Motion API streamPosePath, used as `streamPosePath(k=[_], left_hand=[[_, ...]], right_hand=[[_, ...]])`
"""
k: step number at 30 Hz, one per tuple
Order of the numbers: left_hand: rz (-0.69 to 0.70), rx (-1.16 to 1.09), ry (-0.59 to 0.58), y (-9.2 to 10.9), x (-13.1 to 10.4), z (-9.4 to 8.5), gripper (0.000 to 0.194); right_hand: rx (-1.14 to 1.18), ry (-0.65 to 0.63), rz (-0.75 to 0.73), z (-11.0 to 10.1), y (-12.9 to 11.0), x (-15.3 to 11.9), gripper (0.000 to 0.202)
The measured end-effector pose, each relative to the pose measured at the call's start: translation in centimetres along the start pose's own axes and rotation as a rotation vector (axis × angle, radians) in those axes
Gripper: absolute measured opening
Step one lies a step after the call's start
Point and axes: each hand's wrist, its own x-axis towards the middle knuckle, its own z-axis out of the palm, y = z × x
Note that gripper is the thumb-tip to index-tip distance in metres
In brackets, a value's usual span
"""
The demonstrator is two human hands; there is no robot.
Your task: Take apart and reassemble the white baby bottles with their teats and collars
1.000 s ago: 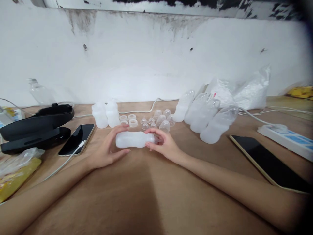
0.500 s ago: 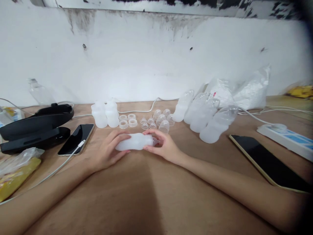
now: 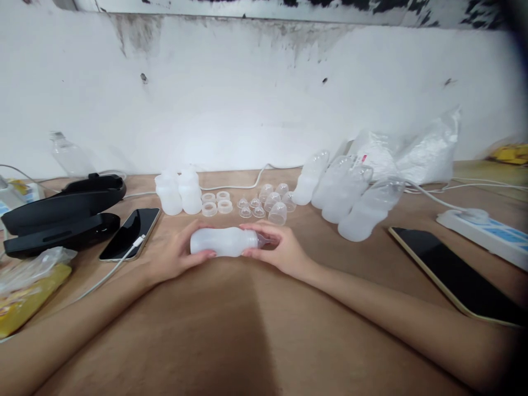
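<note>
A frosted white baby bottle (image 3: 223, 242) lies sideways between my hands, above the brown table (image 3: 198, 330). My left hand (image 3: 177, 250) is wrapped round its base, with the thumb along the near side. My right hand (image 3: 284, 247) grips the neck end, where a clear nipple (image 3: 264, 240) points into the palm. Just beyond are clear collar rings (image 3: 209, 208), several small nipples (image 3: 245, 211) and several clear dome caps (image 3: 277, 213). Two open frosted bottles (image 3: 190, 192) stand behind to the left.
Several capped bottles (image 3: 358, 220) stand at the right, before a plastic bag (image 3: 429, 148). A phone (image 3: 130, 234) with a cable and a black headset-like object (image 3: 61, 209) lie left, near a yellow packet (image 3: 35, 291). Farther right are a larger phone (image 3: 449, 275) and a power strip (image 3: 487, 234).
My left hand has shifted its hold toward the bottle's base, showing more of the bottle. My right hand stays round the neck end.
</note>
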Motion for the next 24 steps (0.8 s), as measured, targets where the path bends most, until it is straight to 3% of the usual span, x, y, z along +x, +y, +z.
streamPosePath(k=[2,5,9,17,20,24], left_hand=[[0.074,0.111,0.010,-0.1,-0.2,0.3,0.044],[0.271,0.295,0.123,-0.5,-0.4,0.8,0.046],[0.492,0.479,0.239,-0.6,-0.4,0.9,0.045],[0.569,0.577,0.304,-0.1,-0.4,0.8,0.039],[0.517,0.480,0.282,0.0,-0.3,0.9,0.038],[0.346,0.296,0.255,0.4,-0.4,0.7,0.040]], right_hand=[[0.069,-0.017,0.097,-0.1,-0.1,0.0,0.040],[0.210,-0.052,0.257,-0.2,-0.5,0.0,0.040],[0.366,-0.073,0.345,-0.3,-1.1,0.0,0.036],[0.370,-0.135,0.441,-0.1,-1.2,-0.3,0.040],[0.144,-0.130,0.305,-0.3,-1.0,-0.5,0.037],[-0.326,0.120,-0.165,-2.3,0.2,-0.4,0.028]])
